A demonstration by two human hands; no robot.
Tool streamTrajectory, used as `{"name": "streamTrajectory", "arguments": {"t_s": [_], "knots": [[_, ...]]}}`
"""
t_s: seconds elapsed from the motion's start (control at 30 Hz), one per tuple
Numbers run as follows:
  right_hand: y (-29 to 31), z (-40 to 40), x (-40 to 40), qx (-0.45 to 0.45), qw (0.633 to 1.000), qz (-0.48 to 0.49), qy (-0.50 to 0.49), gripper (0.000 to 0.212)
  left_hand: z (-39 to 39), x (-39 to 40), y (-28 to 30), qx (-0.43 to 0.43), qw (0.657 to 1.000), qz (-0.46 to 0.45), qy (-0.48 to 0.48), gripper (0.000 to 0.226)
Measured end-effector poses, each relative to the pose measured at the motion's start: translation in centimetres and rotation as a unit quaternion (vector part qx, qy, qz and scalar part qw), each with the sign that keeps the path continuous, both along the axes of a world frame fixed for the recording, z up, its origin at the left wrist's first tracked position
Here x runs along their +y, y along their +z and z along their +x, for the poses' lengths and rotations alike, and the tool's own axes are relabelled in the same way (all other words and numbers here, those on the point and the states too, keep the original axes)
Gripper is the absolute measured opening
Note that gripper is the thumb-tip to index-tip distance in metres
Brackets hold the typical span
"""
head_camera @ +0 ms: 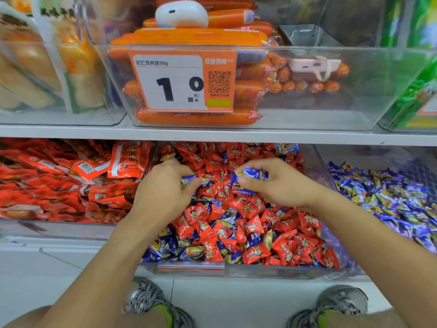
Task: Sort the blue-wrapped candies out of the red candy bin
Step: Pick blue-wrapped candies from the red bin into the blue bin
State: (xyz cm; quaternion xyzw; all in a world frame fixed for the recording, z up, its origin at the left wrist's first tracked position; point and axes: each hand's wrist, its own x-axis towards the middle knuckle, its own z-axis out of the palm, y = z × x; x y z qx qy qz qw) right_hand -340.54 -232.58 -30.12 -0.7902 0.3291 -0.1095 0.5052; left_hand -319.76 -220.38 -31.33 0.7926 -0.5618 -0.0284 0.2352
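Observation:
A clear bin (236,272) on the lower shelf holds red-wrapped candies (255,253) mixed with blue-wrapped candies (165,250). Both hands are over the middle of the pile. My right hand (272,183) is closed on several blue candies (251,174) bunched between thumb and fingers. My left hand (165,188) pinches one blue candy (188,179) at its fingertips. More blue candies lie along the bin's front left corner and at its back right.
To the right, a clear bin (387,200) holds blue-wrapped candies only. To the left lies a bin of red sausage packets (71,185). The shelf above (212,134) carries orange sausages behind a price tag (182,79). My shoes (151,301) stand on the white floor.

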Motion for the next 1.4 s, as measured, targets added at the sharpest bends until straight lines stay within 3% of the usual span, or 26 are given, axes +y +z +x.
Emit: {"name": "streamTrajectory", "arguments": {"t_s": [0.2, 0.33, 0.47, 0.6, 0.77, 0.9, 1.03, 1.1, 1.17, 1.3, 1.4], "knots": [[0.0, -0.2, 1.1, -0.046, 0.997, 0.068, -0.002, 0.022, -1.2, 0.9, 0.9, 0.254, 0.964, -0.027, -0.070, 0.019], [0.3, -0.6, 2.9, -0.131, 0.987, 0.096, 0.001, 0.022, -4.4, 0.6, 0.8, 0.320, 0.939, -0.007, -0.122, 0.022], [0.9, -3.0, 3.7, -0.193, 0.973, 0.106, -0.073, 0.009, -8.1, 1.2, 1.9, 0.479, 0.872, -0.013, -0.100, 0.025], [2.8, -8.8, 3.7, -0.161, 0.983, 0.045, -0.079, 0.008, -12.4, 0.5, 3.4, 0.528, 0.835, -0.008, -0.154, 0.020], [3.1, -16.7, 1.6, -0.127, 0.977, -0.074, -0.156, 0.011, -19.2, -4.7, 4.1, 0.459, 0.868, -0.038, -0.184, 0.001], [1.6, -22.6, -1.9, -0.053, 0.969, -0.174, -0.168, 0.029, -24.3, -9.4, 2.3, 0.246, 0.939, -0.015, -0.241, 0.014], [1.0, -26.8, -3.7, -0.033, 0.978, -0.139, -0.150, 0.049, -26.8, -11.1, 1.9, 0.084, 0.940, 0.054, -0.326, 0.051], [1.1, -28.1, -4.2, -0.057, 0.984, -0.076, -0.153, 0.051, -26.5, -10.7, 1.8, 0.051, 0.936, 0.054, -0.343, 0.057], [1.2, -28.7, -4.4, -0.068, 0.983, -0.048, -0.163, 0.046, -25.4, -9.9, 1.6, 0.049, 0.942, 0.011, -0.331, 0.044], [1.7, -28.1, -4.4, -0.050, 0.965, -0.107, -0.232, 0.028, -21.2, -6.8, 2.0, 0.083, 0.959, -0.066, -0.264, 0.020], [2.5, -25.7, -3.4, -0.018, 0.959, -0.160, -0.232, 0.022, -16.4, -3.8, 1.8, 0.045, 0.977, -0.063, -0.200, 0.020]]}}
